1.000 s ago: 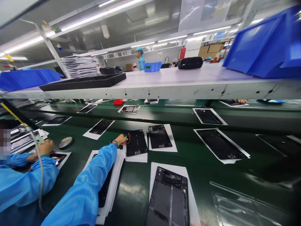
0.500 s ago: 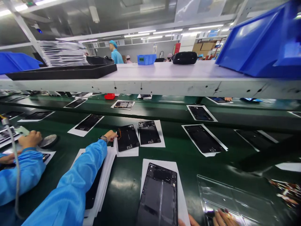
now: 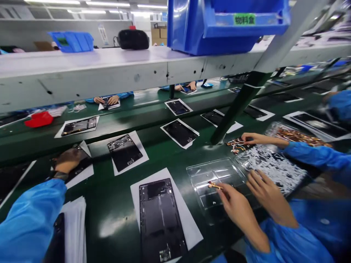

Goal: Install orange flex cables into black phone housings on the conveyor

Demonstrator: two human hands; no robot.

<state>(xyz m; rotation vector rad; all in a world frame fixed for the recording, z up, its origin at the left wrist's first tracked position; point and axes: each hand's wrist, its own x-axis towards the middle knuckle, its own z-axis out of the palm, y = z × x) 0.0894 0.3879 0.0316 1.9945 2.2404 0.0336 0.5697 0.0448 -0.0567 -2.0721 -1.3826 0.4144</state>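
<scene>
My left hand (image 3: 68,160), blurred, lies over a black tablet housing (image 3: 83,164) on white paper at the left; its fingers are too smeared to read. Below my left wrist is a stack of white paper sheets (image 3: 75,226), with a dark panel (image 3: 56,237) beside it. My right hand (image 3: 238,210) pinches a small orange-and-white flex cable (image 3: 215,185) above a clear plastic tray (image 3: 201,199). Between my arms, a larger tablet housing (image 3: 161,223) rests open side up on white paper (image 3: 189,226). Another housing (image 3: 126,151) lies on paper behind it.
A co-worker's hand (image 3: 270,197) is beside mine, near a tray of white strips (image 3: 287,173). Another hand (image 3: 256,138) touches loose flex cables (image 3: 236,144). A dark green post (image 3: 233,113) rises from the bench; a shelf (image 3: 153,73) with a blue bin (image 3: 208,33) spans above.
The view has swung right. The left housing and my left hand are now farther from the neighbouring housing, and the hand covers part of it. My right hand shows more fully, with the flex cable.
</scene>
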